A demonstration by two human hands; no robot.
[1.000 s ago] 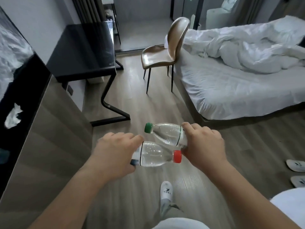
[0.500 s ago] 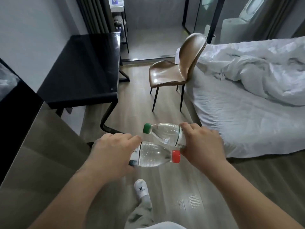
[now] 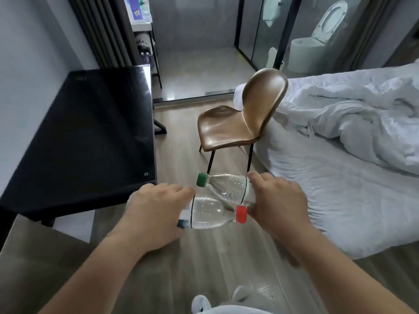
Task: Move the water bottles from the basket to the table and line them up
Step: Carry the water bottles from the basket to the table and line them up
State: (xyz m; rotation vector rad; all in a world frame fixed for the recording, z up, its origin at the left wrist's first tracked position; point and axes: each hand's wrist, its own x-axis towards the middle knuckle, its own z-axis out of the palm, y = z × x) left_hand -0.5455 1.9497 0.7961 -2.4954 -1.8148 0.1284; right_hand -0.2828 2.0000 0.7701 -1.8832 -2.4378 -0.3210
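Observation:
My left hand grips a clear water bottle with a red cap, held sideways with the cap pointing right. My right hand grips a second clear bottle with a green cap, also sideways, its cap pointing left. The two bottles cross in front of me above the wood floor. The black table stands to the left, its near corner just beyond my left hand. The basket is out of view.
A brown chair stands ahead between the table and a white bed on the right. A wooden cabinet top lies at the lower left. Behind are a tiled floor and a glass-walled bathroom with a toilet.
I have walked forward: the table, chair and bed have come closer and the bathroom has come into view. Both hands keep their hold on the bottles in the same crossed pose.

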